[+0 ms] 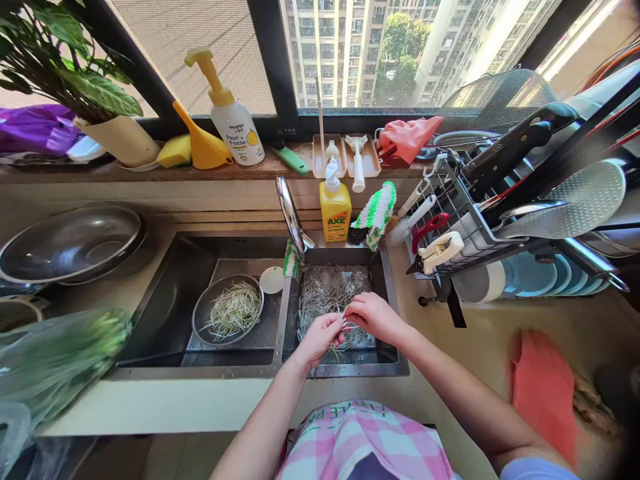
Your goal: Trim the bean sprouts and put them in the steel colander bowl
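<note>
You are working over the steel sink (pixel 200 372), left grip (pixel 320 340) and right grip (pixel 375 317) pinching thin pale bean sprouts (pixel 343 313) just above the wet heap (pixel 333 293) filling its right basin (pixel 386 287); more are lying in a round steel bowl (pixel 197 320) in the left basin (pixel 160 313).
</note>
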Demonstrator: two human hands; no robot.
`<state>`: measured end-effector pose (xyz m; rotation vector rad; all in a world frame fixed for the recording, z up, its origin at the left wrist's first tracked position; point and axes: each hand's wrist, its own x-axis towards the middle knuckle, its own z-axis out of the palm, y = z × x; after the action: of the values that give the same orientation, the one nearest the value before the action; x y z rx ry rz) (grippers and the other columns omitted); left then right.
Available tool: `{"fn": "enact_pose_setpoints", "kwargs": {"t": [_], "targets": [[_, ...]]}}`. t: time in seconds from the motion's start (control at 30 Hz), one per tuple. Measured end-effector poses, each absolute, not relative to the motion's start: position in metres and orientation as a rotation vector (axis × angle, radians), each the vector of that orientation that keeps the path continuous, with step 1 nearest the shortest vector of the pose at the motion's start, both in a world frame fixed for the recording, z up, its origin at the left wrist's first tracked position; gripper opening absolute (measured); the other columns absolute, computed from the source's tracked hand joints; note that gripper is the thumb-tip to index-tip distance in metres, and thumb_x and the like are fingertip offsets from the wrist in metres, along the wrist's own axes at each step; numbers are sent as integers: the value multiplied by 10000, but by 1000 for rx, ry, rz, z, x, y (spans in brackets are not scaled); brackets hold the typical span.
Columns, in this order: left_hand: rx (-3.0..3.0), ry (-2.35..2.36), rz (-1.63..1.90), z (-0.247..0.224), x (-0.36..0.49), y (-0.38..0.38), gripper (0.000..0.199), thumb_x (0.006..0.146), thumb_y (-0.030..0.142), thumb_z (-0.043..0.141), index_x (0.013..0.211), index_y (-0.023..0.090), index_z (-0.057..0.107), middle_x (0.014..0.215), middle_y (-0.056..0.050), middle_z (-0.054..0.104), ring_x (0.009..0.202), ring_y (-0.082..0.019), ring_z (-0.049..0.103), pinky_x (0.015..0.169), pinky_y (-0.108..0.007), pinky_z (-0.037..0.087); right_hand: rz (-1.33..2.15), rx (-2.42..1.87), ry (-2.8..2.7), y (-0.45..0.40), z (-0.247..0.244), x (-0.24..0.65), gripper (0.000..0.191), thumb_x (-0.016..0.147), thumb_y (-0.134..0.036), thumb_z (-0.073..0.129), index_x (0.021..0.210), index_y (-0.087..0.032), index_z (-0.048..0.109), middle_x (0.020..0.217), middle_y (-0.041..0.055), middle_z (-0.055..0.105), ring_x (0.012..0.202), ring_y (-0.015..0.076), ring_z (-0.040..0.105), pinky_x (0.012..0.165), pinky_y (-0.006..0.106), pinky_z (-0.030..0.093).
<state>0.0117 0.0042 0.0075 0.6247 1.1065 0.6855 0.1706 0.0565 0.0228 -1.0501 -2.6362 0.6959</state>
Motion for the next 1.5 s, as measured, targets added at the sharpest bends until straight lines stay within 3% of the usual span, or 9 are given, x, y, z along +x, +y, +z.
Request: {"fn": "enact_pose_setpoints", "kwargs": {"t": [0.27, 0.57, 0.73, 0.87, 1.03, 1.17, 1.27, 1.4, 1.5], "targets": [[605, 1116, 715, 5, 9, 4, 330, 653, 381, 623, 852, 120, 598, 680, 0, 563, 477, -38, 436, 423, -160, 287, 992, -1113, -2246, 56, 8, 174, 75, 768, -163, 518, 723, -178, 576, 705, 7, 574, 673, 113, 496, 624, 219, 361], [518, 1125, 754, 4, 1, 2, 389, 665, 399, 625, 940, 125, 598, 725, -20, 578, 484, -27, 449, 422, -143, 277, 1443, -1281, -1457, 66, -9, 189, 234, 743, -403, 543, 752, -172, 510, 667, -13, 524, 603, 105, 486, 575, 227, 397], [542, 1143, 756, 5, 0, 3, 400, 674, 425, 615, 932, 121, 590, 732, -22, 573, 483, -25, 440, 416, -141, 264, 1469, -1388, -1705, 67, -25, 195, 161, 773, -324, 530, 830, -175, 554, 751, 13, 592, 650, 115, 548, 619, 245, 428], [630, 1145, 682, 8, 1, 3, 409, 688, 456, 586, 918, 118, 585, 700, -9, 556, 462, -26, 415, 396, -146, 250, 1283, -1500, -1881, 69, -29, 189, 84, 750, -219, 566, 787, -169, 622, 771, 42, 620, 671, 132, 557, 646, 260, 425], [779, 1070, 510, 13, -2, 1, 391, 717, 492, 535, 789, 111, 583, 636, -2, 541, 444, -36, 401, 396, -162, 252, 1312, -932, -2233, 77, 5, 173, 211, 820, -223, 489, 973, -198, 633, 956, 43, 622, 871, 127, 564, 764, 241, 423], [849, 993, 416, 14, -6, 0, 403, 708, 519, 529, 700, 118, 567, 541, 22, 493, 427, -41, 392, 401, -170, 249, 1339, -720, -2546, 79, 25, 167, 174, 789, -185, 515, 873, -186, 667, 816, 24, 645, 746, 114, 577, 681, 207, 421], [850, 965, 417, 12, -8, 0, 405, 711, 514, 530, 741, 114, 583, 605, 2, 530, 438, -37, 405, 393, -166, 237, 1284, -775, -2609, 75, 23, 162, 185, 751, -125, 506, 828, -175, 667, 754, 15, 650, 671, 109, 565, 616, 194, 405], [754, 942, 444, 11, -9, 0, 373, 713, 470, 560, 763, 103, 599, 653, -21, 563, 449, -32, 422, 387, -160, 227, 1289, -1001, -2397, 73, 13, 154, 184, 706, -95, 493, 754, -161, 658, 678, 0, 638, 605, 99, 542, 576, 190, 392], [606, 955, 547, 12, -9, -1, 353, 710, 433, 586, 833, 103, 606, 668, -28, 575, 464, -34, 447, 390, -149, 246, 1374, -1156, -2051, 75, 0, 158, 166, 756, -184, 481, 798, -151, 638, 706, 7, 631, 611, 101, 544, 574, 200, 407]]}}
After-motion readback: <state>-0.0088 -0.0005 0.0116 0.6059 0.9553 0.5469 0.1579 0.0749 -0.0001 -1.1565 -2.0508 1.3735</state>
